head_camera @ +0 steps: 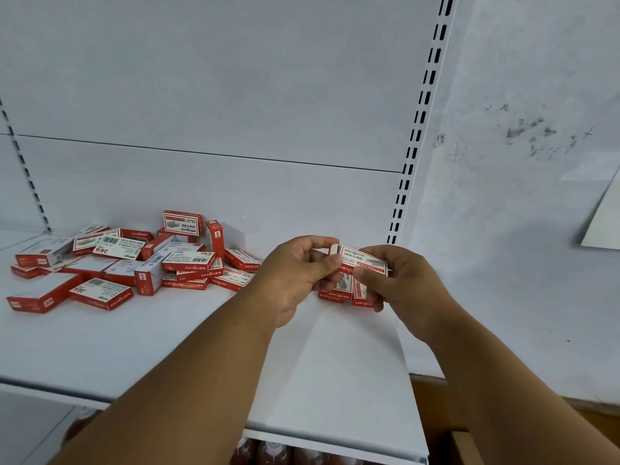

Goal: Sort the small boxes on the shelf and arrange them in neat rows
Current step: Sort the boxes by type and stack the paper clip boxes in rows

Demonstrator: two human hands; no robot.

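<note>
Small boxes (364, 263) at the shelf's (188, 333) far right are gripped by both hands: left hand (295, 276) pinching, right hand (399, 280) curled round them.

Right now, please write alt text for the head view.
Both hands, left hand and right hand, hold small red-and-white boxes at the white shelf right end. A jumbled pile of boxes lies left.

Approx 30 boxes (188, 263), 1 shelf (167, 347).
</note>
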